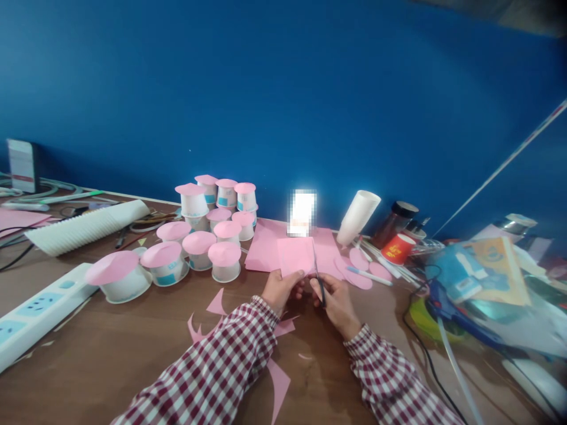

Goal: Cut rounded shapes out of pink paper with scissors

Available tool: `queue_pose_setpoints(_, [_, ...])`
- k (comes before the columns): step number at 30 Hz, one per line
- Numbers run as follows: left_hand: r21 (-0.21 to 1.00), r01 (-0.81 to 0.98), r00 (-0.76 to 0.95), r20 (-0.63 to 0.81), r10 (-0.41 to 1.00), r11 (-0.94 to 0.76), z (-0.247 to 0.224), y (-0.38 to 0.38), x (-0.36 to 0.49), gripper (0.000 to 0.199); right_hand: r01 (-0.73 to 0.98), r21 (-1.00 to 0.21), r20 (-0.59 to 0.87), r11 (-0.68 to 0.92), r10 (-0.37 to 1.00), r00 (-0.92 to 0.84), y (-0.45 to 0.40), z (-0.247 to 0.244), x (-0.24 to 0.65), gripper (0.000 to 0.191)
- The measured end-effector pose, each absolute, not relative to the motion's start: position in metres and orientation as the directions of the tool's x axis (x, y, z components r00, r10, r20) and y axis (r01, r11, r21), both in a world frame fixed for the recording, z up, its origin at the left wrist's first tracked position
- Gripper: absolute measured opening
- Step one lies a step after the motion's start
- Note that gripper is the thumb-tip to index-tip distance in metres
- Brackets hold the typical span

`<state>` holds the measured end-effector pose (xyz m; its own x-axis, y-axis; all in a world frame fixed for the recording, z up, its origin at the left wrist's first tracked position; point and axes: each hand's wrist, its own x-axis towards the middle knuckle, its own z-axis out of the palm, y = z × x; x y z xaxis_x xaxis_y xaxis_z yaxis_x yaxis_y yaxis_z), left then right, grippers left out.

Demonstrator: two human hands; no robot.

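Note:
My left hand [282, 290] pinches the lower edge of a square piece of pink paper [296, 254], held up over the table. In my right hand [336, 301] is a pair of scissors [319, 283] with dark handles; its blades point away from me along the paper's right side. Whether the blades are apart is too small to tell. Behind the held piece lies a larger pink sheet [262, 245]. Curved pink offcuts [278, 386] are scattered around and beneath my forearms. Cut pink paper rounds [359, 278] lie to the right, with a pen [370, 275] across them.
At left stand several upturned paper cups [225, 271] topped with pink discs, beside a white power strip [48, 307] and a stack of white cups [88, 227]. A bright blurred screen [302, 212] leans by the wall. Right: another cup stack [359, 215], a red cup [398, 248], a blue glue gun [456, 319].

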<state>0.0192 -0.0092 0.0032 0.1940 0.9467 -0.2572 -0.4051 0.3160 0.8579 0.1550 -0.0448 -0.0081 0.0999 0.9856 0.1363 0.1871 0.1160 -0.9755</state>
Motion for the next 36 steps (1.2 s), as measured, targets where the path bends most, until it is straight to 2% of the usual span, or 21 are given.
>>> queue_pose_setpoints(10, [0.835,-0.47,0.143,-0.246,0.959,0.285,-0.004,-0.007,0.021,0.028,0.186,-0.977,0.122,0.102,0.988,0.095,-0.045,-0.011,0.155,0.038])
queue_pose_setpoints(36, [0.88,-0.397,0.159,-0.213,0.964,0.26,-0.008,-0.006,0.02,0.023,0.174,-0.981,0.104,0.089,0.991,0.078,-0.046,-0.007,0.154,0.041])
